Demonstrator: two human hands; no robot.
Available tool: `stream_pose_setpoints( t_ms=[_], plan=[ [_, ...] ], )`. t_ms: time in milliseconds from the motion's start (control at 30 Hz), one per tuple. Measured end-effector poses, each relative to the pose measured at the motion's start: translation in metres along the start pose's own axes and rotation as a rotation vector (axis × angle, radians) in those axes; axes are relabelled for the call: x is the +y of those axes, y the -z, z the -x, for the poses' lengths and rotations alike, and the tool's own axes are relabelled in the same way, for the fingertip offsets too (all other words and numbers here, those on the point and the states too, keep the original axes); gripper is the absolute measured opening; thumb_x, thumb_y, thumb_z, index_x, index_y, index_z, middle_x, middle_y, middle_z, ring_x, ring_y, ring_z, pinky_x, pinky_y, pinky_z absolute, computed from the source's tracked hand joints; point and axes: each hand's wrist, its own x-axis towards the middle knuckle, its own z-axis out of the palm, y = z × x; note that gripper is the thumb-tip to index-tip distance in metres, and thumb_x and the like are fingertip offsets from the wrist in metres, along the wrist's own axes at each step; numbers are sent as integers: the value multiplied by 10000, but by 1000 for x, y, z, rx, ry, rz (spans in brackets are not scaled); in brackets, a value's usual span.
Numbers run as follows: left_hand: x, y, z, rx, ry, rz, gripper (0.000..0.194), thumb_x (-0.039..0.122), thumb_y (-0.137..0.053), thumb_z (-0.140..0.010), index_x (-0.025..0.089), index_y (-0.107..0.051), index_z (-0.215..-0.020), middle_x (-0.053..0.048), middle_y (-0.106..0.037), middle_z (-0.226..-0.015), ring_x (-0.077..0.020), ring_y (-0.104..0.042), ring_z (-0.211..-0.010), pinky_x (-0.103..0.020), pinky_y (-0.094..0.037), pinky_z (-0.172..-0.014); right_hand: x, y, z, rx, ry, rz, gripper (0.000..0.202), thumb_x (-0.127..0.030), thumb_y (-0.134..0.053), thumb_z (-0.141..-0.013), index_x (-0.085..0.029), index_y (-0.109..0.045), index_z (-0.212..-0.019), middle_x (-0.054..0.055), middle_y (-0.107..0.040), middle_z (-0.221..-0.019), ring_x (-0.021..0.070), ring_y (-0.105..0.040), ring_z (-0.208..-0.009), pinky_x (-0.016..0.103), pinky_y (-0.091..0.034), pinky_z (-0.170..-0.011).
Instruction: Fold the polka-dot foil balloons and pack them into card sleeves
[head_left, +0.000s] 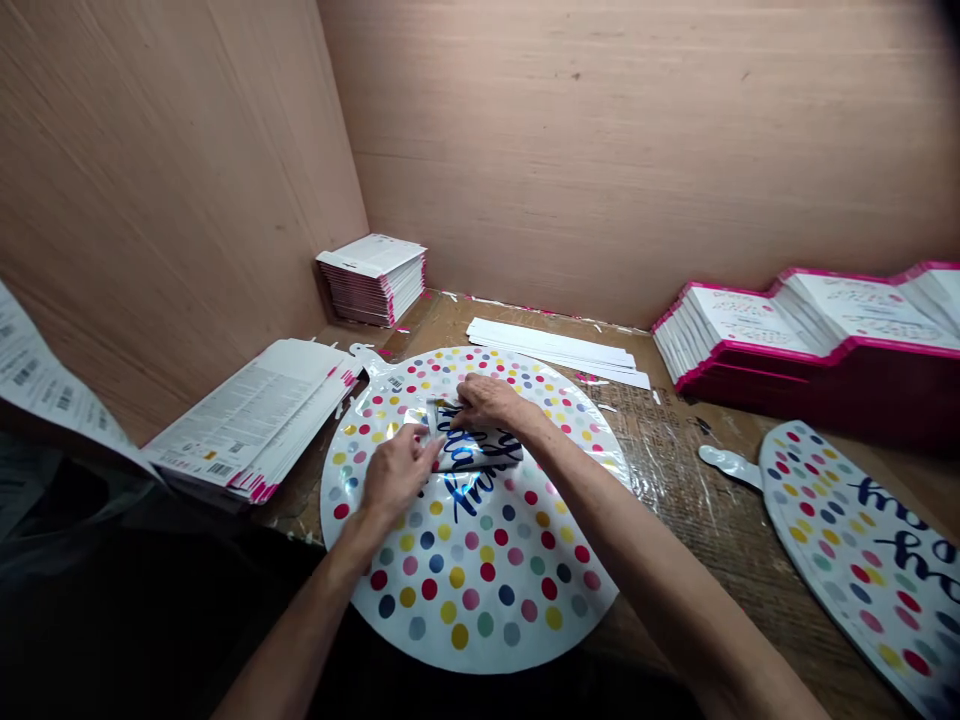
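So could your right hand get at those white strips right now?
Probably yes: the white strips lie just past the dotted sheet, uncovered, though the right hand is busy at the small folded piece.

I am facing a pale, wood-grained wall point(600, 150) standing at twelve o'clock; a second wall point(165, 190) is rising at ten o'clock, meeting it in a corner near eleven. Below, the worn brown desk point(675, 490) is gleaming faintly, while deep shadow point(150, 620) is filling seven o'clock.
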Motion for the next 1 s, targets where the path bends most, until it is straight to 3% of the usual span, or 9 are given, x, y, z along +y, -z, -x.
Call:
stream_pose_setpoints(
  t_ms=[67, 133, 267, 367, 533, 633, 733, 900, 1000],
  plan=[
    [-32, 15, 0, 97, -140, 23, 461, 536, -505, -890, 192, -649, -1160, -103, -730, -1072, -258, -700, -946, -350, -542, -818, 13, 1, 15, -31, -26, -37, 306, -398, -718, -824, -155, -688, -1009, 61, -684, -1005, 188, -597, -907, 231, -416, -717],
    [-64, 24, 1, 187, -330, -93, 659, 579, -552, -835, 174, -539, -1355, -148, -561, -1402, -327, -513, -1298, -451, -414, -1072, 29, -2, 36, -45, -63, -81, 373, -422, -717, -804, -190, -657, -1090, 37, -689, -1006, 172, -601, -867, 217, -413, -682],
    [-88, 19, 15, 7, -450, -295, 718, 581, -495, -866, 198, -427, -1470, -147, -366, -1557, -397, -274, -1448, -624, -273, -1124, 64, -11, 82, -182, -139, -266, 315, -441, -693, -768, -199, -661, -967, 13, -671, -908, 157, -586, -750, 223, -392, -594],
    [-67, 6, 34, 31, -392, -336, 674, 543, -479, -883, 182, -459, -1452, -177, -376, -1544, -432, -275, -1437, -667, -241, -1112, 89, -15, 116, -133, -128, -393, 254, -423, -644, -781, -178, -646, -852, 13, -629, -831, 167, -562, -752, 242, -388, -617],
    [-2, -31, 73, 219, -241, -247, 681, 505, -503, -887, 68, -489, -1409, -288, -418, -1479, -497, -279, -1409, -728, -214, -1081, 114, -18, 163, 90, -155, -658, 404, -537, -510, -864, -165, -599, -996, 21, -592, -842, 165, -537, -744, 250, -417, -619],
    [33, -58, 97, 375, -200, -186, 645, 476, -506, -902, 87, -467, -1415, -292, -445, -1455, -512, -258, -1409, -788, -210, -1032, 113, -21, 170, 169, -221, -734, 424, -560, -538, -851, -172, -573, -1017, 3, -570, -810, 152, -522, -707, 241, -415, -593],
    [43, -65, 106, 392, -233, -172, 597, 476, -514, -906, 120, -504, -1385, -266, -486, -1432, -517, -290, -1390, -807, -217, -1013, 103, -21, 165, 253, -231, -873, 442, -609, -542, -841, -176, -537, -930, -23, -508, -735, 129, -479, -641, 231, -395, -552],
    [-17, 0, 52, 279, -259, -278, 492, 412, -383, -962, 109, -603, -1282, -202, -503, -1442, -374, -354, -1405, -537, -359, -1102, 79, -32, 156, 95, -83, -1131, 498, -634, -626, -798, -165, -530, -935, -10, -511, -765, 120, -481, -649, 216, -390, -542],
    [-69, 51, 1, 313, -114, -513, 633, 442, -468, -912, 88, -453, -1437, -222, -354, -1541, -447, -206, -1447, -624, -235, -1123, 67, -45, 150, -60, -50, -1113, 519, -649, -638, -792, -162, -552, -951, -11, -505, -759, 113, -463, -633, 212, -368, -521]
  ],
)
